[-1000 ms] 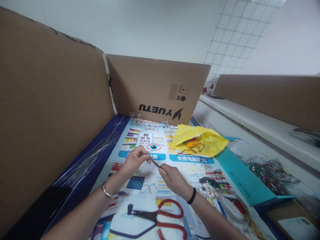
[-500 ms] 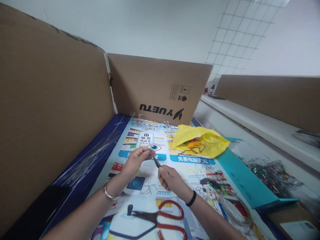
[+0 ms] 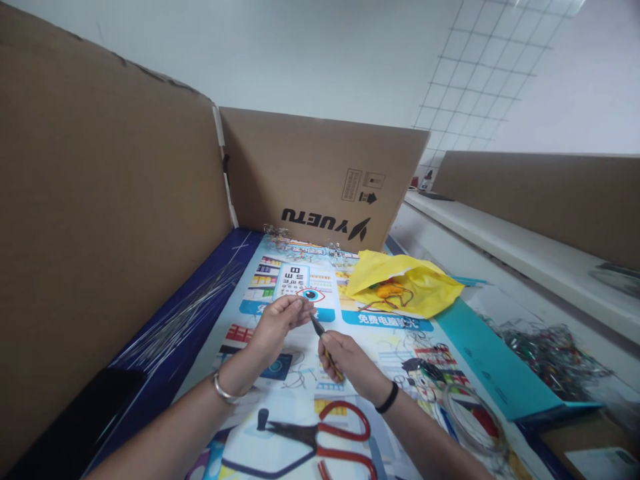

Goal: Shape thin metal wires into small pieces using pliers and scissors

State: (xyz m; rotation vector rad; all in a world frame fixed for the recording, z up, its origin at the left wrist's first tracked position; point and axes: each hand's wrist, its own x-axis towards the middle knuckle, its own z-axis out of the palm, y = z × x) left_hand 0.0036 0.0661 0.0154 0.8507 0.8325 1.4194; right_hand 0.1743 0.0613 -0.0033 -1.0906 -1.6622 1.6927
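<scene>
My right hand (image 3: 345,360) is wrapped round the handles of a pair of pliers (image 3: 317,325), whose dark pointed jaws slant up and to the left. Just off the jaw tips is my left hand (image 3: 285,323), thumb and fingers pinched together. Whatever sits in that pinch is too small to make out. Below both hands, scissors (image 3: 320,440) with red-orange handles lie on the printed poster sheet (image 3: 280,413). Several thin wire pieces (image 3: 300,373) are scattered beside my left wrist.
Straight wires (image 3: 185,313) lie along the left side near a cardboard wall (image 3: 100,200). To the right are a yellow bag (image 3: 435,290), a teal box flap (image 3: 500,360), a wire coil (image 3: 473,420) and a tangled wire heap (image 3: 555,357). A cardboard panel (image 3: 295,167) stands behind.
The right hand's grip on the pliers has shifted, so more of their handles shows below the fingers. The left hand stays pinched near the tips. The whole view has shifted slightly.
</scene>
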